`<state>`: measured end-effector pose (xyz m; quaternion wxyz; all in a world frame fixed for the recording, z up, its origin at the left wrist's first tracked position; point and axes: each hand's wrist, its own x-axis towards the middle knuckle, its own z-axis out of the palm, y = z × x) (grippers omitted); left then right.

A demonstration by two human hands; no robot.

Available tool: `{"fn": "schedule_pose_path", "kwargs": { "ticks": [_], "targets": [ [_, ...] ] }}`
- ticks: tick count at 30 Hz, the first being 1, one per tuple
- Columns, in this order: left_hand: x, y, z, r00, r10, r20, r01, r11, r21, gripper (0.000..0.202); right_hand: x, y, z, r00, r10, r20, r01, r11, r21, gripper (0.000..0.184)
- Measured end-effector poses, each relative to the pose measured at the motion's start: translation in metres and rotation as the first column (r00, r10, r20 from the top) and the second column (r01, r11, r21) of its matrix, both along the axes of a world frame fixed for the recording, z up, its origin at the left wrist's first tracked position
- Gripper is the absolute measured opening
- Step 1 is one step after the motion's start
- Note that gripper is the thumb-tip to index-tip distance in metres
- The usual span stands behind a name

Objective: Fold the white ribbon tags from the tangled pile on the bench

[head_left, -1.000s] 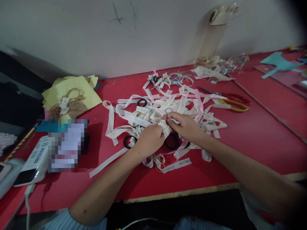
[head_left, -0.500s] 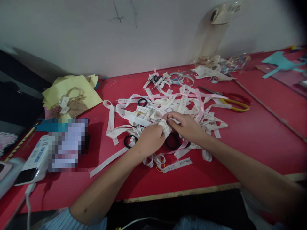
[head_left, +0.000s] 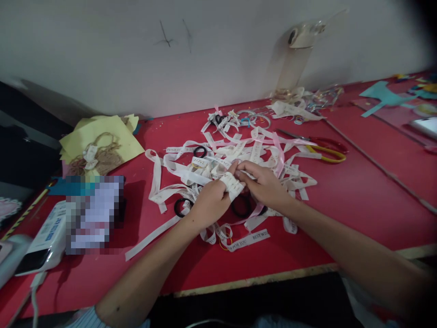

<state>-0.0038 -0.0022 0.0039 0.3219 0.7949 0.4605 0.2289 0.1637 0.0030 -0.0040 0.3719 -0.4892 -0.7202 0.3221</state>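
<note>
A printed white ribbon [head_left: 232, 186] is wrapped around the fingers of my left hand [head_left: 210, 205], which is closed on it. My right hand [head_left: 262, 183] meets the left at the fingertips, its thumb and index finger pinched together. What lies between those fingertips is hidden, though it is close against the wrapped ribbon. Both hands are over a tangled heap of printed ribbons [head_left: 164, 189], with a pink ribbon [head_left: 279, 155] among them. Black rings like hair ties lie in the heap: one ring [head_left: 200, 151] behind, another ring [head_left: 175, 208] at the left, a larger ring [head_left: 241, 214] below my hands.
Scissors [head_left: 328, 154] with red and yellow handles lie right of the heap. Behind are a small ribbon pile [head_left: 225, 120] and clear plastic packaging [head_left: 322, 98]. Yellow paper [head_left: 126, 136] with twine [head_left: 109, 157] and a white power bank [head_left: 44, 241] are at the left.
The ribbon around my left fingers now shows as a wider, flatter band, and that hand has turned slightly. My hands stay together over the heap. The whole view has shifted a little.
</note>
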Motion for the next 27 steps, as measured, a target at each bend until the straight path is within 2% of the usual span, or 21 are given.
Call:
{"fn": "schedule_pose_path", "kwargs": {
  "ticks": [6, 19, 27],
  "targets": [
    [0.0006, -0.0016, 0.0010, 0.994, -0.033, 0.101, 0.026, 0.997, 0.072, 0.047, -0.0022, -0.0025, 0.0046, 0.996, 0.010, -0.090, -0.008, 1.000, 0.018, 0.017],
    [-0.0008, -0.0011, -0.0046, 0.999, -0.031, 0.039, 0.025, 0.992, 0.126, 0.040, -0.0033, -0.0016, 0.0007, 0.997, 0.027, -0.072, -0.026, 1.000, 0.017, 0.018],
    [-0.0017, -0.0027, -0.0004, 0.997, -0.067, 0.029, 0.064, 0.992, 0.108, 0.041, -0.0013, -0.0017, -0.0007, 0.995, 0.055, -0.087, -0.051, 0.998, 0.045, 0.015]
  ]
}}
